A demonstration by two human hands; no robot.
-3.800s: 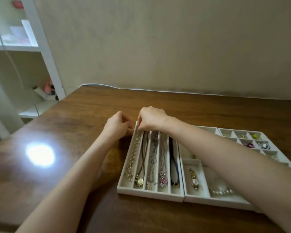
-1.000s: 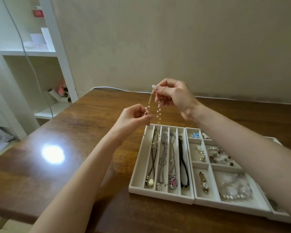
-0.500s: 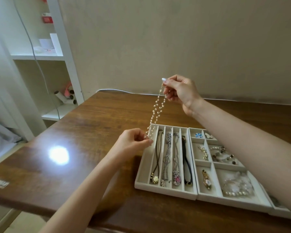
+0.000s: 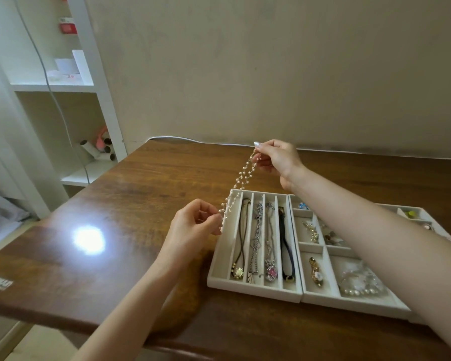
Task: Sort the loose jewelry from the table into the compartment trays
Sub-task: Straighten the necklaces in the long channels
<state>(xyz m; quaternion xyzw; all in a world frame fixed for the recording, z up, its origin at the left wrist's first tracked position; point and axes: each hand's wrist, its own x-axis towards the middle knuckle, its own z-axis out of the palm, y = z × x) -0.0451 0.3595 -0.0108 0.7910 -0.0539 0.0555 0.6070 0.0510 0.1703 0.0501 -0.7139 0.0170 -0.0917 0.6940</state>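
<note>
Slotted tray [image 4: 253,289] holding necklaces [image 4: 255,243], pearl strand [image 4: 241,178] above

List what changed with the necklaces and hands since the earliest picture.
The pearl necklace left the tray: its leftmost slot is now bare. The right hand lifted the upper end above the tray, and the left hand pinches the lower end beside the slot, strand stretched between them. The other four necklaces stayed in their slots.

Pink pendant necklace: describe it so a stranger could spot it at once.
On the brown wooden table, find the white tray of five long slots. The silver chain necklace lies in the fourth slot from the left. Only it ends in a pink stone.
</note>
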